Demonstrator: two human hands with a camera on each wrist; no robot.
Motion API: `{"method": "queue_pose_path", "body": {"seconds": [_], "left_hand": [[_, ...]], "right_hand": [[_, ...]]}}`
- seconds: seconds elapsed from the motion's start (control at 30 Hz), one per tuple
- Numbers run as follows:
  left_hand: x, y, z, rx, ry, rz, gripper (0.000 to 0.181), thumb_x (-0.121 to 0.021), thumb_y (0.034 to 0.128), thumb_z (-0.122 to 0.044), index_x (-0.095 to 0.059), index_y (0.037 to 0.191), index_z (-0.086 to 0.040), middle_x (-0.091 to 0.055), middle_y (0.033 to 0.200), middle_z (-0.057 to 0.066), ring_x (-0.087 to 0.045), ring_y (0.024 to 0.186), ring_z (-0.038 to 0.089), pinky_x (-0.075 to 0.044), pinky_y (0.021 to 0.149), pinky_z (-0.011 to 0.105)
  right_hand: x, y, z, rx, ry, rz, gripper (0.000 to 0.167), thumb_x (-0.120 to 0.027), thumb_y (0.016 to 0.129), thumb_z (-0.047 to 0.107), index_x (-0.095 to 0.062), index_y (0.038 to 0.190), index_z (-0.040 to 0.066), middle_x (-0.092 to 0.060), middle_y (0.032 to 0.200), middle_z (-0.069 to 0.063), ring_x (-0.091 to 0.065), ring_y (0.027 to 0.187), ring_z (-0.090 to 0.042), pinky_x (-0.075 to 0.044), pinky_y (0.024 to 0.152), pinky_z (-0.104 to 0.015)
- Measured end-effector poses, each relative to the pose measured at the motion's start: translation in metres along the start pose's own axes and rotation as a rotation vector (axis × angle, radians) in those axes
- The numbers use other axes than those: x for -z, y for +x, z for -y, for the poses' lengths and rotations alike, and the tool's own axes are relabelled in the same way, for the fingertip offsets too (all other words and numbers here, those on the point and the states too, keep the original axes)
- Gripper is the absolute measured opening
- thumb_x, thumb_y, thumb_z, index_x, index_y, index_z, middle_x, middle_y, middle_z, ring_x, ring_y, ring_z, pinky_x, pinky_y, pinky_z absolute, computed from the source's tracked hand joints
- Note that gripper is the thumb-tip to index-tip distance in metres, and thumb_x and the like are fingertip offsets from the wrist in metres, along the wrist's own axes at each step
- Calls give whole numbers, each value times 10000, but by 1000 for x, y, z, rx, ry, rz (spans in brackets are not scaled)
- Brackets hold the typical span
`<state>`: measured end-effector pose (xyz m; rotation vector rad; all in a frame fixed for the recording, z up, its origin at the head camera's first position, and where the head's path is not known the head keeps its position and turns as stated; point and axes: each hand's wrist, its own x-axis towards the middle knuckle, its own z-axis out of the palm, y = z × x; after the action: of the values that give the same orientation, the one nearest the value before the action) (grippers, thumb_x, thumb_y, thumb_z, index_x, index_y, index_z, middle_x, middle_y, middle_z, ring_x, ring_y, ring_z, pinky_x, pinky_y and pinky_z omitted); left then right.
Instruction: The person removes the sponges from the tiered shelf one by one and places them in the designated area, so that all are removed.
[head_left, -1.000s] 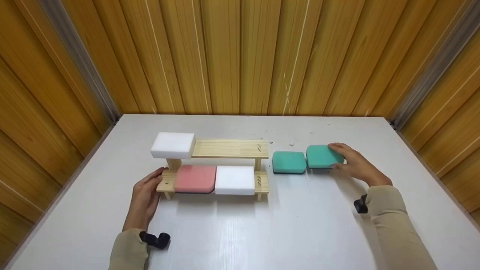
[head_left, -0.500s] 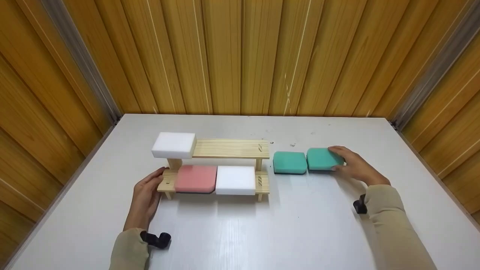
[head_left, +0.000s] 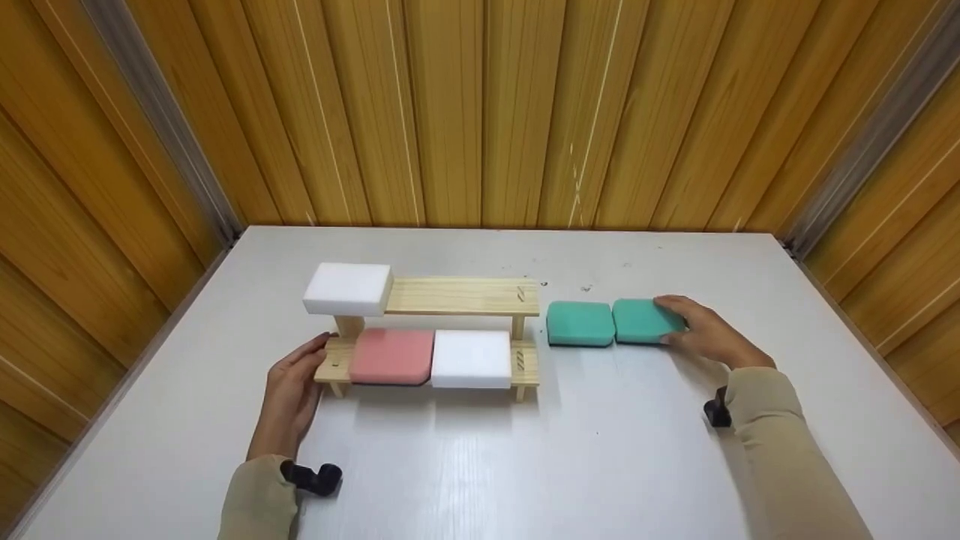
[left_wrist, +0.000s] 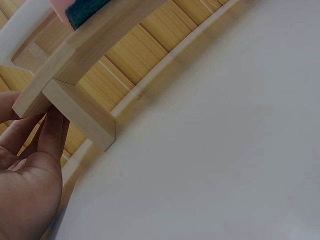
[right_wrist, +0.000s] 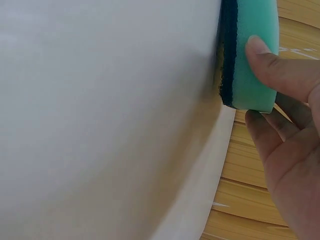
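A two-tier wooden rack (head_left: 465, 295) stands on the table, with a white block (head_left: 348, 288) on its upper tier's left end. Its lower tier bears a pink sponge (head_left: 391, 355) beside another white block (head_left: 471, 358). My left hand (head_left: 291, 390) grips the lower tier's left end (left_wrist: 37, 100), thumb above and fingers beneath in the left wrist view. Right of the rack lies a green sponge (head_left: 580, 324). Against its right side is a second green sponge (head_left: 646, 321), its dark layer underneath; my right hand (head_left: 709, 334) holds this one at its right edge (right_wrist: 257, 75).
The white table (head_left: 480, 465) reaches back to wood-patterned panels (head_left: 480, 112), with more panels at both sides. A black device is strapped at each wrist, below the beige sleeves.
The right-hand green sponge has come down and slightly toward me, with my right hand moving along and a little left. My left hand and the rack keep their places.
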<state>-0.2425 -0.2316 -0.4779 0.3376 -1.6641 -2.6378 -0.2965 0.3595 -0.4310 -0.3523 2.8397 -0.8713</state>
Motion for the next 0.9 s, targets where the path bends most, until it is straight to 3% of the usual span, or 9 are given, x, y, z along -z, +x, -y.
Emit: {"method": "queue_pose_path", "body": {"seconds": [0.33, 0.6, 0.8, 0.9], "left_hand": [[-3, -1, -3, 7, -22, -8, 488, -484, 957, 12, -371, 1430, 45, -343, 1537, 129, -344, 1422, 190, -442, 1058, 178], [-4, 0, -5, 12, -25, -24, 496, -527, 935, 28, -391, 1411, 55, -508, 1417, 107, -399, 1389, 205, -453, 1049, 180], [-4, -1, -4, 13, -7, -19, 504, -539, 936, 17, -387, 1416, 51, -430, 1479, 138, -390, 1396, 193, -444, 1055, 174], [-3, -1, -3, 6, -26, -26, 501, -545, 927, 31, -396, 1405, 59, -504, 1423, 112, -411, 1382, 194, -451, 1052, 187]], "right_hand": [[0, -2, -1, -20, 2, 19, 639, -615, 917, 76, -318, 1478, 3, -242, 1541, -269, -149, 1423, -498, -150, 1170, -647], [-1, -2, -1, -14, 6, 24, 681, -650, 898, 99, -311, 1478, -8, -224, 1548, -273, -134, 1424, -502, -135, 1172, -646], [-2, -1, 0, -19, -3, 31, 674, -649, 892, 79, -321, 1472, -18, -214, 1552, -271, -117, 1426, -502, -117, 1172, -653], [-3, 0, 1, -18, -5, 33, 666, -645, 890, 68, -327, 1468, -23, -205, 1558, -263, -107, 1432, -494, -113, 1172, -652]]}}
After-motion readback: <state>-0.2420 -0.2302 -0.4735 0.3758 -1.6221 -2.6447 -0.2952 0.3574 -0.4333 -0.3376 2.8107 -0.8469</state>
